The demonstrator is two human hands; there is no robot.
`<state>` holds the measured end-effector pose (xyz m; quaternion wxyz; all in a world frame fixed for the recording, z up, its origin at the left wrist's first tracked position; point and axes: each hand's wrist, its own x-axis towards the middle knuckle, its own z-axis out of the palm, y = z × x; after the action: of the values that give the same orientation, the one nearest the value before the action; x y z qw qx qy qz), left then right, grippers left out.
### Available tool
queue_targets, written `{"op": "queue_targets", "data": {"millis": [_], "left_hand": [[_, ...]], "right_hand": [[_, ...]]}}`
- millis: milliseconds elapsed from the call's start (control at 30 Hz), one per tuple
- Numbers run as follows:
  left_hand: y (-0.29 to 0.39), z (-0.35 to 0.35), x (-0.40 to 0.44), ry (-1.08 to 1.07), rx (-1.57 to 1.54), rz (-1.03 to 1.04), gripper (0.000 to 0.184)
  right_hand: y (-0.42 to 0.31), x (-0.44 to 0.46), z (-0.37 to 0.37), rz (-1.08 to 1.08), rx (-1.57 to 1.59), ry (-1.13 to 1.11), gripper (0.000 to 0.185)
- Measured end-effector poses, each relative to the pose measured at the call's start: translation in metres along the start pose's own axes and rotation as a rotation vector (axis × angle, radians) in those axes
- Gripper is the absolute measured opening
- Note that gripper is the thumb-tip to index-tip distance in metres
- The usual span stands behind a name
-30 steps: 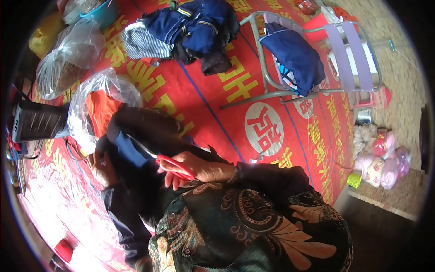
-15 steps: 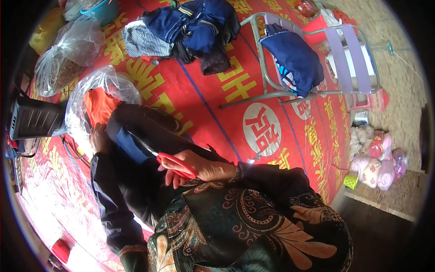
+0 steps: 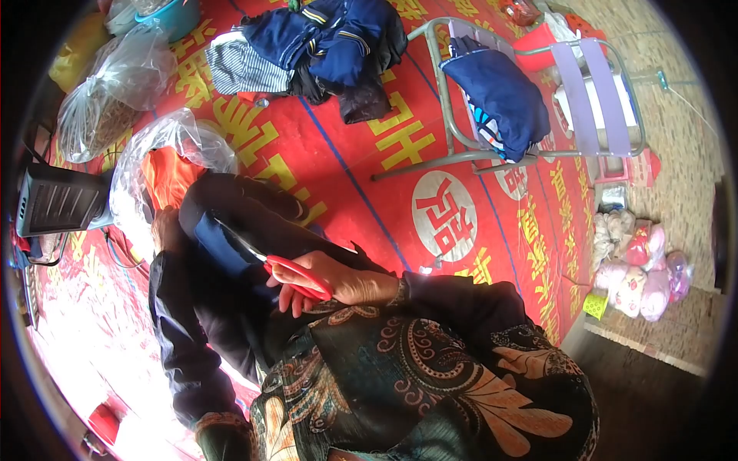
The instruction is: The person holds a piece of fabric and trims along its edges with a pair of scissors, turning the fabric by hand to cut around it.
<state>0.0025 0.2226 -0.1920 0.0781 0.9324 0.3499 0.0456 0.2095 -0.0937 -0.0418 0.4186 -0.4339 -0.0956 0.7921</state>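
My right hand [image 3: 338, 278] is closed around the red handles of a pair of scissors [image 3: 296, 278], above my lap. The scissor blades point up and left over my dark trouser leg [image 3: 261, 223]. My left hand [image 3: 166, 229] is at the far side of my raised knee, against an orange cloth [image 3: 171, 180]. That cloth lies in the mouth of a clear plastic bag [image 3: 131, 180]. My knee and the shade hide most of the left fingers, so their grip does not show.
A pile of dark blue clothes [image 3: 330, 46] lies ahead on the red printed sheet [image 3: 354, 161]. A metal-framed chair [image 3: 453, 115] holds a blue bundle [image 3: 500, 100]. Tied clear bag [image 3: 115, 92] and black slatted object [image 3: 61, 201] are left; stuffed toys [image 3: 630, 288] lie right.
My left forearm has shifted slightly to the left and up. The scissors stay in my right hand, almost unmoved.
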Motion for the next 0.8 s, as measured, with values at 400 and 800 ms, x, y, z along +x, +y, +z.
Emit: {"op": "queue_targets", "data": {"millis": [400, 800], "left_hand": [[0.044, -0.063, 0.026, -0.094, -0.206, 0.094, 0.016], [0.069, -0.065, 0.044, -0.124, -0.539, 0.116, 0.017]], "right_hand": [[0.001, 0.001, -0.001, -0.003, 0.014, -0.009, 0.068], [-0.005, -0.004, 0.002, -0.012, 0.038, 0.002, 0.071]]}}
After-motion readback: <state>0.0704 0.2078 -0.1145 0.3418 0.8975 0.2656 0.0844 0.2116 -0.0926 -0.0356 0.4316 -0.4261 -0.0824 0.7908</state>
